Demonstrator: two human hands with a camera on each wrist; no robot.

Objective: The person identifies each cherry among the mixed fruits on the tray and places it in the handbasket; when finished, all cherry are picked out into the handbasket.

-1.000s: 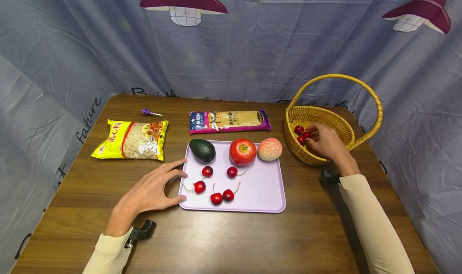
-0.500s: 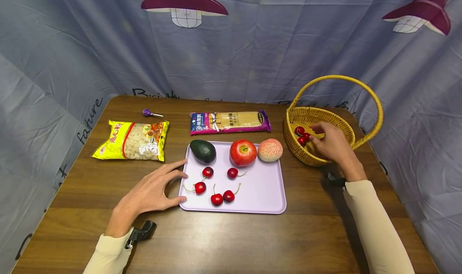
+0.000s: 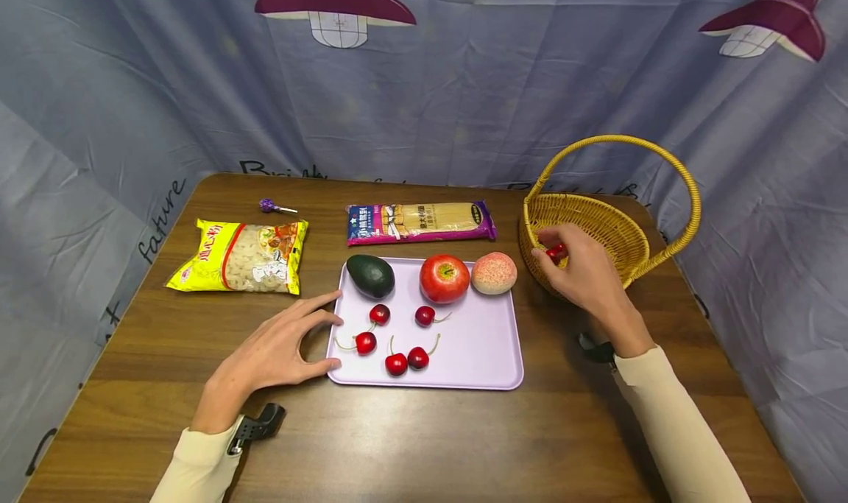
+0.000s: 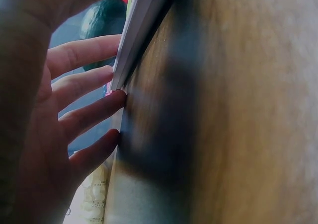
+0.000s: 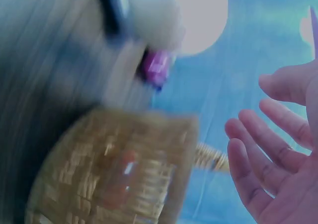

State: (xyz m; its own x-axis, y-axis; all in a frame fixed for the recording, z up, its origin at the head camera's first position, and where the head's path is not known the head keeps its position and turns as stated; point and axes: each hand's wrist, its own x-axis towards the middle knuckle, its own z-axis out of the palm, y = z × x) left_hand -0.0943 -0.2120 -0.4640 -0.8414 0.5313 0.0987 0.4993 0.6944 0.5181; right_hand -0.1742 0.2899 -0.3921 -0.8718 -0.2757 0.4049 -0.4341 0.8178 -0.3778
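My left hand (image 3: 274,347) lies at the left edge of the lilac tray (image 3: 464,379), fingers spread and fingertips touching its rim. On the tray are several red cherries (image 3: 365,343) with stems, a dark green avocado (image 3: 371,276), a red apple (image 3: 444,278) and a pink peach (image 3: 494,273). My right hand (image 3: 583,271) is over the near left rim of the wicker basket (image 3: 626,241). In the right wrist view its fingers are loosely bent and hold nothing. Red cherries (image 3: 556,252) in the basket show past the fingers, partly hidden by the hand.
A packet of spaghetti (image 3: 424,222) lies behind the tray. To the left are a yellow bag of pale pasta (image 3: 245,258) and a purple lollipop (image 3: 267,205). The basket's tall handle (image 3: 689,186) arches above it. A blue-grey curtain (image 3: 450,105) hangs behind the table.
My right hand has let go of the cherries in the basket and moved left toward the rim. The left hand and the tray have stayed in place.
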